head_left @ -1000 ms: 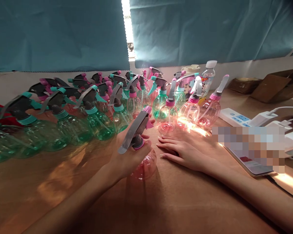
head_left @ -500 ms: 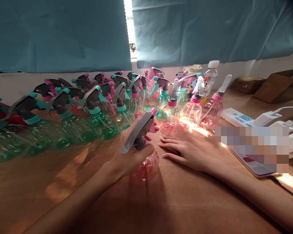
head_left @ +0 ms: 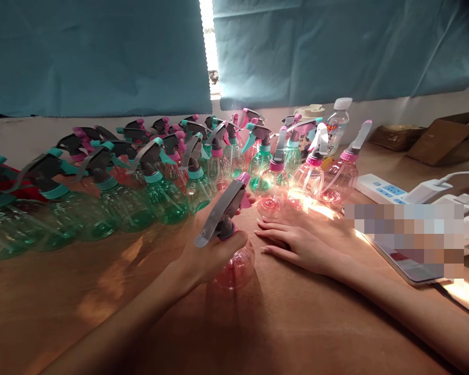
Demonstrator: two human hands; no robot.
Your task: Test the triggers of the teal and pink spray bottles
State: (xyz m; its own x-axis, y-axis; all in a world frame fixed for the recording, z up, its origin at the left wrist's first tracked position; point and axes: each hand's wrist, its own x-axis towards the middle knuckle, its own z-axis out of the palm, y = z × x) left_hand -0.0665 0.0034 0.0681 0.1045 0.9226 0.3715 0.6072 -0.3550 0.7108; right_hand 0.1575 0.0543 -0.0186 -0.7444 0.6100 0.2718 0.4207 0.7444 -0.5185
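My left hand is wrapped round the neck of a pink spray bottle that stands on the brown table. Its grey trigger points up and to the left, and its pink nozzle faces the far rows. My right hand lies flat on the table just right of that bottle, fingers stretched out and holding nothing. Behind both hands stand rows of green spray bottles and pink spray bottles.
A white power strip with plugs and cables lies at the right, beside a flat device. Cardboard boxes sit at the far right. A clear white-capped bottle stands behind the pink ones. Blue curtains hang along the back.
The view has drifted slightly. My left hand has turned the pink bottle a little, lifting its trigger head. My right hand stays flat in place.
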